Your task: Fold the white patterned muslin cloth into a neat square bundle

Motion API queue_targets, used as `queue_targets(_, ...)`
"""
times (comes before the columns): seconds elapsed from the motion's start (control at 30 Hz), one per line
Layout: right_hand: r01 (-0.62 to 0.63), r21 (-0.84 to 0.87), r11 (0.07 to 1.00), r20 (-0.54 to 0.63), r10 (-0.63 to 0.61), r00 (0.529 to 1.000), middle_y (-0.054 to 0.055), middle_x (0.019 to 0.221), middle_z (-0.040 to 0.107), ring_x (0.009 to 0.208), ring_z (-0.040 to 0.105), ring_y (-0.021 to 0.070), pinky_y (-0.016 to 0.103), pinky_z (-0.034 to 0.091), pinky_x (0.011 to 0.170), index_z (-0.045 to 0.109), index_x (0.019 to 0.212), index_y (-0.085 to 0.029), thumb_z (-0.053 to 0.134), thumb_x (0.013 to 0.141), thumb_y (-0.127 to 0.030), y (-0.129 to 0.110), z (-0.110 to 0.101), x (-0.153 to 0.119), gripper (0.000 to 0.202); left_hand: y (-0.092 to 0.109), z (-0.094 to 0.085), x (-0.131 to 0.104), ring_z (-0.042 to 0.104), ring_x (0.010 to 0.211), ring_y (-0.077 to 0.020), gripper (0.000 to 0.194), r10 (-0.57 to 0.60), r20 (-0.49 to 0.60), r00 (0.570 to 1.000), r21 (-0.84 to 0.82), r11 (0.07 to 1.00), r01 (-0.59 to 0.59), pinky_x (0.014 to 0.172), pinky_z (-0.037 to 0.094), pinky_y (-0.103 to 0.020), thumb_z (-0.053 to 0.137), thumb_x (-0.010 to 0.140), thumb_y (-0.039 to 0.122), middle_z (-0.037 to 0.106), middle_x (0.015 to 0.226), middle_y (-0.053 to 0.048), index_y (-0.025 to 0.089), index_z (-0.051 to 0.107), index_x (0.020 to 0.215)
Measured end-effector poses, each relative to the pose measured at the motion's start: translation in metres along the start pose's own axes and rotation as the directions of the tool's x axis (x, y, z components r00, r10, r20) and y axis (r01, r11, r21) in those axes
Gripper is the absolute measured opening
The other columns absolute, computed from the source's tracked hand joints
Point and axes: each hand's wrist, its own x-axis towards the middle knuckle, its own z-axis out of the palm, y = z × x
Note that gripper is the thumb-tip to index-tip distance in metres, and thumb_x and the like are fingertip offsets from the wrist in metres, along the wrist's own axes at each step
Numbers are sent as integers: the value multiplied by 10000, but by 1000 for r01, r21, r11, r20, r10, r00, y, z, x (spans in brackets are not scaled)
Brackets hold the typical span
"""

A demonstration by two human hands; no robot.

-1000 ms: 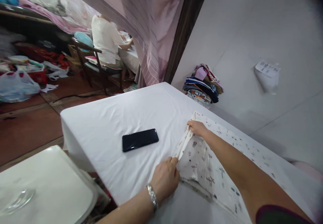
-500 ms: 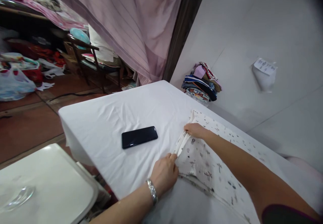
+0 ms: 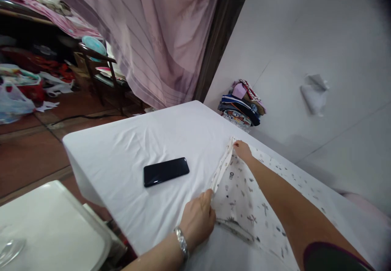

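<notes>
Gripping the near end of the folded edge of the cloth [image 3: 236,199], the left hand [image 3: 198,216] wears a bracelet [image 3: 181,241] at the wrist. That edge runs between the two hands, and the printed cloth stretches under the right arm [image 3: 275,197], lying on the desk [image 3: 180,120]. Pinching the edge's far end is the right hand [image 3: 242,149]. Left of the cloth, apart from both hands, lies a phone [image 3: 166,172]. Past the desk are piled clothes [image 3: 240,104] and a curtain [image 3: 152,39].
</notes>
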Motion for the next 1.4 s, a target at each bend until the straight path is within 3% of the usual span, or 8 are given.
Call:
queue_targets(0.1,-160,10,987,-3,160,987,71,883,649,804,583,184,236,379,606,605,884,-176,386,825,-290,9,3,14,253,-1,2,-1,581,878,-190,378,5,3,1000,-12,1000,-5,746,399,-302,375,758,148,609,984,-40,210,415,1129)
queue_targets(0.23,-241,17,970,53,240,969,73,769,642,707,598,191,242,380,550,608,813,-169,451,793,-429,8,14,29,305,-3,6,-1,574,905,-189,394,25,-4,1000,-17,1000,-25,765,406,-305,361,766,139,604,1008,-46,208,412,1150)
queue_targets(0.4,-261,-23,965,26,262,965,73,890,625,799,593,191,253,409,614,544,1011,-181,479,746,-209,10,23,37,274,-6,7,-1,576,918,-190,430,27,6,1000,-38,999,-27,784,418,-316,348,776,142,600,1043,-54,208,390,1198)
queue_targets(0.53,-171,-74,982,-33,169,985,93,1102,551,950,545,194,274,420,705,464,1151,-200,433,744,-133,11,24,36,414,-7,9,-1,570,961,-199,439,21,48,999,-45,999,-19,813,427,-326,337,784,142,588,1086,-75,199,395,1216)
queue_targets(0.67,6,-141,990,-37,-12,999,57,1320,395,1173,377,206,278,376,855,558,1074,-233,435,745,-95,10,24,42,378,-8,10,0,556,1004,-214,487,25,88,996,-28,999,-22,849,427,-342,322,794,143,554,1161,-111,160,348,1280)
queue_targets(1.07,336,-278,900,189,-292,937,57,1010,604,1008,471,191,274,346,830,630,972,-219,447,813,-174,26,15,67,246,-9,8,3,573,977,-218,541,-22,187,982,-5,1000,24,840,440,-324,359,773,143,562,1152,-106,181,338,1312)
queue_targets(1.2,348,-297,889,214,-294,932,48,952,624,963,495,183,256,355,775,624,882,-208,479,785,-161,28,15,69,181,-9,7,5,585,935,-217,536,-29,195,980,-7,1000,30,810,448,-322,370,765,144,581,1107,-100,188,354,1299)
queue_targets(1.4,223,-326,919,126,-192,973,89,986,606,936,511,197,261,368,695,581,934,-196,383,852,-192,26,19,70,214,-6,2,6,579,941,-207,536,-44,208,977,-39,998,53,816,441,-304,395,749,150,587,1105,-81,210,373,1281)
